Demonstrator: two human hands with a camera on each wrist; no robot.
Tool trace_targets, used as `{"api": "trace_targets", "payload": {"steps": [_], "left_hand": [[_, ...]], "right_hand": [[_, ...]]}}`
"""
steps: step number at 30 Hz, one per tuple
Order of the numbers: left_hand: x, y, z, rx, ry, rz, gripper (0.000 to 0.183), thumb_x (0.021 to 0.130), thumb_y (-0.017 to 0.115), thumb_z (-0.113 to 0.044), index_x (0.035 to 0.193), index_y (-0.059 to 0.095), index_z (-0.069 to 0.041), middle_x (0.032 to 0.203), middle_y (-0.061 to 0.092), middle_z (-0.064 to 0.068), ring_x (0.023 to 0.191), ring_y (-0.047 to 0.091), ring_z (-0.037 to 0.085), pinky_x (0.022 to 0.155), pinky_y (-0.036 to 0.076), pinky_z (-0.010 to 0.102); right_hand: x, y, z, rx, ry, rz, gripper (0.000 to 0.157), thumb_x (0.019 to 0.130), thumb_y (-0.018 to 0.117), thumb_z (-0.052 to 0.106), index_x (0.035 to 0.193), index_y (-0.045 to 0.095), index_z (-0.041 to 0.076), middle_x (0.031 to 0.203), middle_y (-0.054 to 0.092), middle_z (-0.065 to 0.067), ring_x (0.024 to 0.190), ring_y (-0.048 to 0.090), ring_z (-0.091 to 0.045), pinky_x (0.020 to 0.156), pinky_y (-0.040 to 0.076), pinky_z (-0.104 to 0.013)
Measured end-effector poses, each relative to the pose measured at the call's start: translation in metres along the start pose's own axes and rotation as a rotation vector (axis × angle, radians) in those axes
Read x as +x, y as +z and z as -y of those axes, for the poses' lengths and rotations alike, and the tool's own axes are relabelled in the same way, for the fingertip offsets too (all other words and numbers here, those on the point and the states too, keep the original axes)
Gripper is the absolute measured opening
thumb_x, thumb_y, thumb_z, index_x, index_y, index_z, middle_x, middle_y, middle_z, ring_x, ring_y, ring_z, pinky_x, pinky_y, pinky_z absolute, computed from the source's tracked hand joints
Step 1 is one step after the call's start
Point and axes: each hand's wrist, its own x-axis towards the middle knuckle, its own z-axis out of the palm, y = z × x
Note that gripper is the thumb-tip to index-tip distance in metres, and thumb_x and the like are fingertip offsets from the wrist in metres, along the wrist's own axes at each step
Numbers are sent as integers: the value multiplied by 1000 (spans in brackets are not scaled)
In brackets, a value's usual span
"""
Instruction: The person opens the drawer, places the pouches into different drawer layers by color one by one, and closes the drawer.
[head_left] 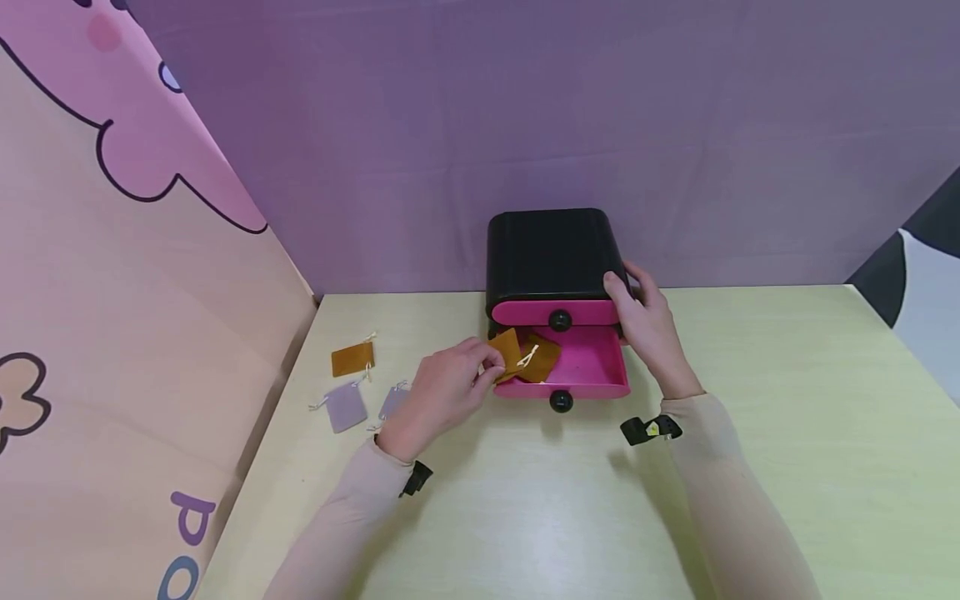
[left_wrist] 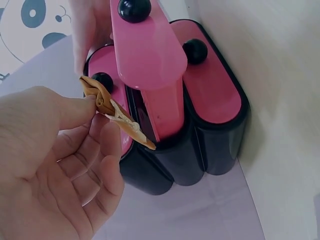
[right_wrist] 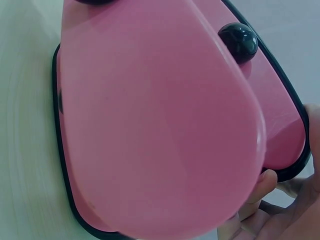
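Note:
My left hand (head_left: 453,383) pinches a mustard-brown drawstring pouch (left_wrist: 117,112) between thumb and fingertips, at the left end of an open pink drawer (head_left: 592,358). Inside that drawer lies another brown pouch (head_left: 542,360) with a pale cord. The drawer belongs to a small black cabinet (head_left: 555,250) with pink drawer fronts and round black knobs. On its right side, my right hand (head_left: 656,333) grips the cabinet, thumb at the top edge. The fingers (right_wrist: 267,185) curl against the side in the right wrist view. The left wrist view shows three stacked drawers, the middle one pulled out.
Left of the cabinet, a brown pouch (head_left: 352,359) and a lilac pouch (head_left: 346,407) lie on the pale wooden table (head_left: 570,508). A second lilac pouch (head_left: 393,401) is partly behind my left hand. A purple backdrop (head_left: 555,125) stands right behind the cabinet.

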Motion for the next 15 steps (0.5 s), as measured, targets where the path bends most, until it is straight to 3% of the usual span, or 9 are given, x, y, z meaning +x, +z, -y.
{"api": "trace_targets", "payload": {"steps": [8, 15], "left_hand": [[13, 9, -4, 2, 7, 26, 15, 105, 70, -29, 108, 76, -16, 96, 68, -4, 78, 60, 10, 69, 51, 28], [21, 16, -9, -10, 5, 58, 15, 104, 71, -28, 108, 77, -15, 97, 70, -3, 81, 62, 12, 69, 52, 27]], "right_hand": [[0, 0, 0, 5, 6, -3, 81, 104, 45, 67, 171, 25, 27, 156, 51, -20, 114, 61, -33, 67, 57, -24], [1, 0, -1, 4, 3, -6, 80, 104, 45, 66, 171, 26, 27, 155, 52, -20, 108, 62, -28, 65, 57, -24]]}}
